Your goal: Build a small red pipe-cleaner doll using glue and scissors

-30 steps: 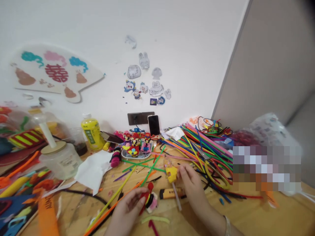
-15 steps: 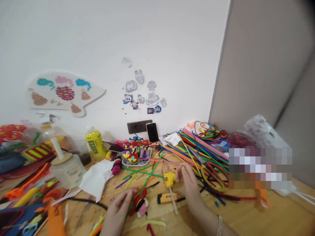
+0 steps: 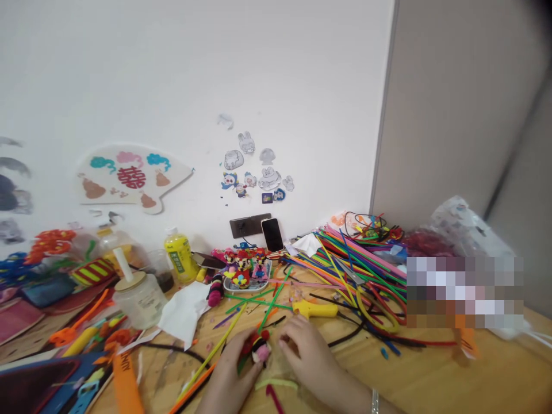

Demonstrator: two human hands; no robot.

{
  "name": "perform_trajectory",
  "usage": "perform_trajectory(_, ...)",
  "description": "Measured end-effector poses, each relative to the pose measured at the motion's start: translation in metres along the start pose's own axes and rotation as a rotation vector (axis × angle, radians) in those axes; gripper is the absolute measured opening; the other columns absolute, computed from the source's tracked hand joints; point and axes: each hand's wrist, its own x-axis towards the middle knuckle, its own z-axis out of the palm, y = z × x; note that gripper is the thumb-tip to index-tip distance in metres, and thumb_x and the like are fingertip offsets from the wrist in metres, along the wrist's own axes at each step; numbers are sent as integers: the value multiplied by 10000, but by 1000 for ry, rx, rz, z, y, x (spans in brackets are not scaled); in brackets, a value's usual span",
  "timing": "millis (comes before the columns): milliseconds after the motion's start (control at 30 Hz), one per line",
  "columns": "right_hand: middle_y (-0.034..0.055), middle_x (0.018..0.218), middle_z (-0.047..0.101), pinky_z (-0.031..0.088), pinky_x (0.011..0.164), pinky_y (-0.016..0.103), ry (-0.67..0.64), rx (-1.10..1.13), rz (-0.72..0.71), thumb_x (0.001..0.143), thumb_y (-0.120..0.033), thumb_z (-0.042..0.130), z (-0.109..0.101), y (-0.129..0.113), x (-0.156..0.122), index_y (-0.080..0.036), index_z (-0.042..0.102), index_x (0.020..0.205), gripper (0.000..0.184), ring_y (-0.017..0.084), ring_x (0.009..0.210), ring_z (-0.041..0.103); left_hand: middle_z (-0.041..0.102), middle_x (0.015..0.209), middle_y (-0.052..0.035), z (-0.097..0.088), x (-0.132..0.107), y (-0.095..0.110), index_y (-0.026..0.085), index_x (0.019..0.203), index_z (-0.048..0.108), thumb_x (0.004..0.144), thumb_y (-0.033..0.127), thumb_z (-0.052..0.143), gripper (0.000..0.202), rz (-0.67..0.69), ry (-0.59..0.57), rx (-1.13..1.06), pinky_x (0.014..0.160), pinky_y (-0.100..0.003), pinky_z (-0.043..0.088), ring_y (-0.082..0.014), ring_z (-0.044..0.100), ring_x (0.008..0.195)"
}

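Figure, where was it?

Low and central, over the wooden table, between the two hands. It was a small red, black and pink piece. I couldn't tell whether it rested on the wood.

And the left hand?

Its fingers were curled closed around the figure's left side, gripping it.

Right hand?

Half open, with the fingers spread and bent, just beside the figure. I couldn't tell whether they touched it, but they held nothing else.

What lay around it?

A yellow glue gun sat at two o'clock on the table, near the right hand and untouched. Pipe cleaners were heaped beyond it. A tray of small figures stood at twelve, with a phone propped behind it against the wall. A tissue lay at nine, a jar just past it.
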Motion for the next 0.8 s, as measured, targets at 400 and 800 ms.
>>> perform_trajectory(400,32,801,602,437,702,287,-159,922,251,762,-473,589,13,-18,-4,-166,597,975,375,172,761,568,560,1076,-117,0,-20,26,236,1108,499,738,160,599,391,329,155,100,839,-383,502,-250,558,1028)
perform_trajectory(800,29,815,584,412,701,249,-110,350,83,858,-238,439,-8,-17,-2,-161,608,846,187,150,770,524,617,788,-6,10,-14,27,224,1096,464,752,388,612,408,-327,-69,-808,592,-244,494,-159,609,698)
